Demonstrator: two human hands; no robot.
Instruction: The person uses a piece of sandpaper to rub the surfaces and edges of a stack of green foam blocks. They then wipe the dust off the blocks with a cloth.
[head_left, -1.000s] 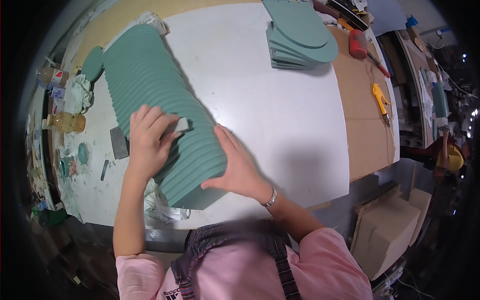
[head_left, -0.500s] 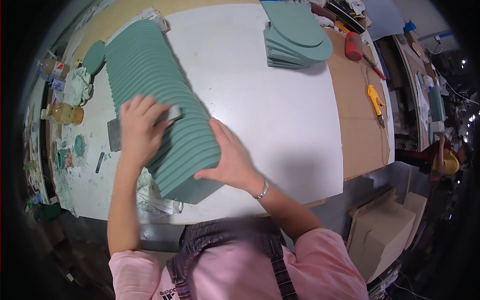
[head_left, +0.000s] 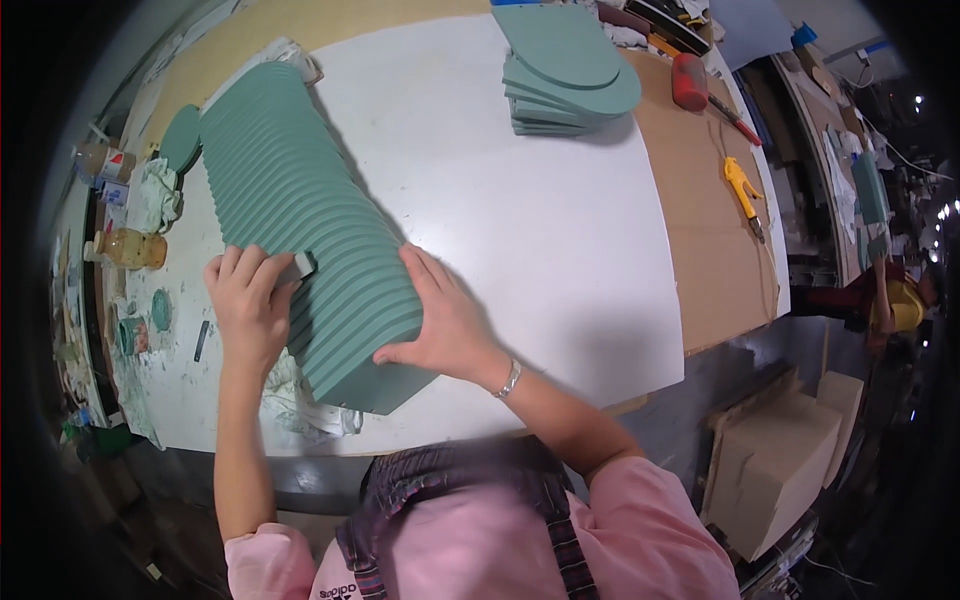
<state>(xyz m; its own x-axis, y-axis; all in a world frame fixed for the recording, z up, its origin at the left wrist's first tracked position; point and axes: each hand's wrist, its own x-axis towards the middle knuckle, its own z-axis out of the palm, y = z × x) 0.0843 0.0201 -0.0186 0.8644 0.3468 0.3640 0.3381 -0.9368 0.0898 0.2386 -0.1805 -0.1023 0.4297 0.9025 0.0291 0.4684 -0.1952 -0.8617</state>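
A long green stack of ribbed, curved-edge boards (head_left: 290,180) lies slanting across the white table, its near end toward me. My left hand (head_left: 248,300) is closed round a small grey block, which looks like a sanding block (head_left: 302,267), at the left side of the ribs. Only the block's end shows past my fingers. On the right side near the close end, my right hand (head_left: 447,318) lies against the ribs with fingers stretched and thumb spread apart over the top. Part of the near right edge is covered by it.
At the back right are stacked green rounded panels (head_left: 570,65), a red mallet (head_left: 690,82) and a yellow air blow gun (head_left: 742,185). Along the left stand a jar (head_left: 135,250), a rag (head_left: 160,195) and a green disc (head_left: 181,138). Another cloth (head_left: 300,405) lies by the near edge.
My left hand has moved left and nearer to me with the block, from the top of the ribs to their left side. My right hand keeps its place on the stack.
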